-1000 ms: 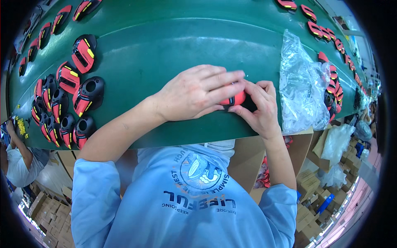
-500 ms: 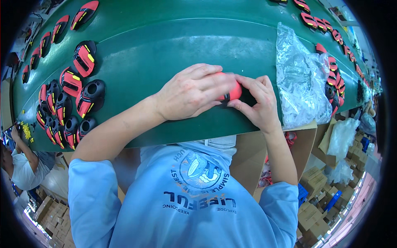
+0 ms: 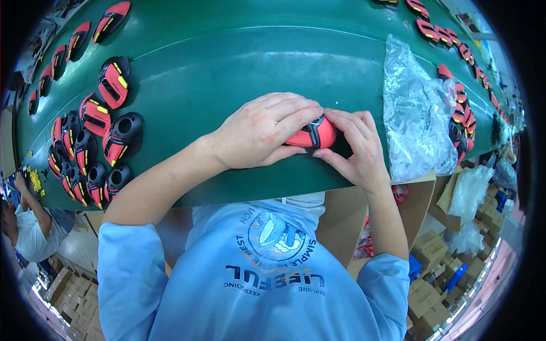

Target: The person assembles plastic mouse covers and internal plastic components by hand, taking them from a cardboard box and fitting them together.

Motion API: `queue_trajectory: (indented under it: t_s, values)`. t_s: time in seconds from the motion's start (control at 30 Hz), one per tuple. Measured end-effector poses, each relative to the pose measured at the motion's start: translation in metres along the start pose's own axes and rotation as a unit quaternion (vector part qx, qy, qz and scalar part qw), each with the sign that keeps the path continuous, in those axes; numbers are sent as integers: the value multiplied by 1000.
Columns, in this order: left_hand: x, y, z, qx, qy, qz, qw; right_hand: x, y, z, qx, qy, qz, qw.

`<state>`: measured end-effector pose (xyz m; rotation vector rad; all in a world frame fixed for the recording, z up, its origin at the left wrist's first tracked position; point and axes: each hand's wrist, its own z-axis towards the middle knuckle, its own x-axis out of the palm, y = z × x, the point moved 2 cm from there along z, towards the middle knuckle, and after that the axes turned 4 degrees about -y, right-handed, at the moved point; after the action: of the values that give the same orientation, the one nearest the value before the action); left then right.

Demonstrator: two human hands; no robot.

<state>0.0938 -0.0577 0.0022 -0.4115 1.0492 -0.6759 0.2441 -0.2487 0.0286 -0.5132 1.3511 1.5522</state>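
Observation:
A red and black molded plastic shell (image 3: 324,134) lies low over the green table (image 3: 227,74) between my hands. My left hand (image 3: 270,128) is wrapped over its left side from above and hides much of it. The thumb and fingers of my right hand (image 3: 355,142) pinch its right end. Its visible part is a rounded red end with a black band across it. To the left stands a group of similar red and black shells (image 3: 123,134) with yellow strips and round black openings.
A clear plastic bag (image 3: 418,113) with pale pieces inside lies right of my hands. More shells line the far left (image 3: 111,21) and far right (image 3: 427,31). Cardboard boxes (image 3: 341,219) stand below the table's near edge. Another person (image 3: 42,221) sits at far left beside small yellow pieces (image 3: 35,181).
My left hand's fingers, blurred and stretched across the shell earlier, have drawn back left and settled around it. More of the red end and black band now shows.

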Motion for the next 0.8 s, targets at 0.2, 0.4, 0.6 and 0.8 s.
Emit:
queue_trajectory:
  t_s: [0.2, 0.4, 0.6, 0.8]
  values:
    - [-3, -4, 0, 3, -2, 6, 1000, -1, 5, -3, 30, -31, 55, 998]
    - [0, -2, 0, 9, -10, -13, 1000, 0, 0, -8, 14, -11, 4, 1000]
    - [0, -5, 2, 66, -26, 21, 997, 5, -3, -15, -5, -28, 12, 1000]
    - [4, -7, 1, 127, -2, 91, 988, 2, -4, -14, 46, -2, 27, 999]
